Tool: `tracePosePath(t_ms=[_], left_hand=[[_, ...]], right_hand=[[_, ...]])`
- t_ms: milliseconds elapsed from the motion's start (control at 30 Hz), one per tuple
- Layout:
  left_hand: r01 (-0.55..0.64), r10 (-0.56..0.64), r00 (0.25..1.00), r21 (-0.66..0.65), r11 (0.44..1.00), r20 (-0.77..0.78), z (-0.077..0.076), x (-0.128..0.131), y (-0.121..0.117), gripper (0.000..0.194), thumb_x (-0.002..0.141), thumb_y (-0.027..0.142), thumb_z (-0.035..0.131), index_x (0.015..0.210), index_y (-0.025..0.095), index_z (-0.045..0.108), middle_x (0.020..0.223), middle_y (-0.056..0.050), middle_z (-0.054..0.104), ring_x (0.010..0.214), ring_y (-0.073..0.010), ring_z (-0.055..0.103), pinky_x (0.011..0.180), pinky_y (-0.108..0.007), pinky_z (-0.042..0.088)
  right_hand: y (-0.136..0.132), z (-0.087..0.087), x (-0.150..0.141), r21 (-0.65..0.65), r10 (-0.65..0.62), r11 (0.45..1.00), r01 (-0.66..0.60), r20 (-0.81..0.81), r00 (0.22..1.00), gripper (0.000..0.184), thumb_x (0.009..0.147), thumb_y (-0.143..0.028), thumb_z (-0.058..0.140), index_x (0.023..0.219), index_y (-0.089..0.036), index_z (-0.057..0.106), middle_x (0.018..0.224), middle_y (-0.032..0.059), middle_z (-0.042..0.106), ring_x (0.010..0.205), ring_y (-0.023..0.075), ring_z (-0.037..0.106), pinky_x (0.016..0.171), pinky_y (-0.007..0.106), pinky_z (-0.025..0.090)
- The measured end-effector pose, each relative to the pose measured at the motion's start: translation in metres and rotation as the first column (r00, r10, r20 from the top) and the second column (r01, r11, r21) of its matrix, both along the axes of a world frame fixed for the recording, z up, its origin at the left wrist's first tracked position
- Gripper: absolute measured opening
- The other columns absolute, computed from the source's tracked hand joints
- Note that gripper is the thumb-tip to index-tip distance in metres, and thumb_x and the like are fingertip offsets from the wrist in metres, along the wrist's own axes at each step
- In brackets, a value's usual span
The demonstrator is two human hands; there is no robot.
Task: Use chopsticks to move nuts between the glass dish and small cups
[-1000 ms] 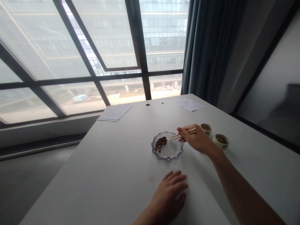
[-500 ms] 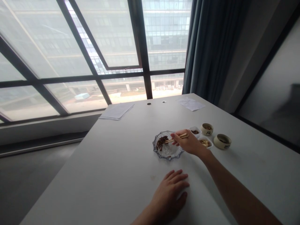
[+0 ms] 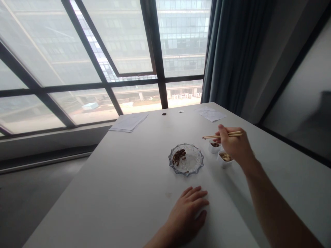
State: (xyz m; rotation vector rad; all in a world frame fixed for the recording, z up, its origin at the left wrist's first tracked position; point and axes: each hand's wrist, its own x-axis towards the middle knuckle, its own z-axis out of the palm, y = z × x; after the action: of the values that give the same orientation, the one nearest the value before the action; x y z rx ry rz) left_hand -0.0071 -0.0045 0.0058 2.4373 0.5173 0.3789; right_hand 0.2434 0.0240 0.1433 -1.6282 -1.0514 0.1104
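My right hand is closed round a pair of wooden chopsticks, raised above two small white cups at the right. A tiny dark bit seems to sit at the chopstick tips. The farther white cup holds dark brown pieces, partly behind my fingers; pale pieces fill the nearer white cup. To their left stands a scalloped clear glass dish, with a heap of dark brown pieces on its left side. My left hand lies flat on the table in front of the dish, fingers spread.
A stack of paper sheets lies at the table's far left, with more sheets at the far right. Two round cable holes sit near the back edge of the white table. Windows and a dark curtain stand behind.
My right hand has lifted the chopsticks from the heap in the glass dish and moved right, over the white cups. It now hides the two round beige bowls. My left hand stays put.
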Motion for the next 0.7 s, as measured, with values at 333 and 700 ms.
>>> tracePosePath(t_ms=[333, 700], left_hand=[[-0.004, 0.004, 1.000, 0.000, 1.000, -0.014, 0.002, 0.001, 0.000, 0.036, 0.089, 0.015, 0.062, 0.120, 0.032, 0.065, 0.146, 0.004, 0.060, 0.144, -0.0207, 0.044, 0.124, -0.042, 0.027], [-0.003, 0.003, 1.000, -0.002, 1.000, -0.006, 0.002, -0.001, -0.001, 0.037, 0.089, 0.015, 0.062, 0.121, 0.032, 0.064, 0.146, 0.004, 0.060, 0.144, -0.0207, 0.044, 0.125, -0.042, 0.026]], right_hand=[[-0.004, -0.001, 0.046, -0.024, -0.185, 0.981, 0.191, 0.151, 0.971, 0.039, 0.090, -0.053, 0.061, 0.072, -0.020, 0.072, 0.061, 0.0113, 0.073, 0.064, 0.0295, 0.075, 0.063, 0.037, 0.060], [0.009, -0.016, -0.014, -0.098, 0.316, 0.940, -0.327, -0.107, 0.943, 0.053, 0.087, -0.067, 0.061, 0.078, -0.016, 0.073, 0.074, 0.0109, 0.077, 0.062, 0.0253, 0.075, 0.056, 0.031, 0.060]])
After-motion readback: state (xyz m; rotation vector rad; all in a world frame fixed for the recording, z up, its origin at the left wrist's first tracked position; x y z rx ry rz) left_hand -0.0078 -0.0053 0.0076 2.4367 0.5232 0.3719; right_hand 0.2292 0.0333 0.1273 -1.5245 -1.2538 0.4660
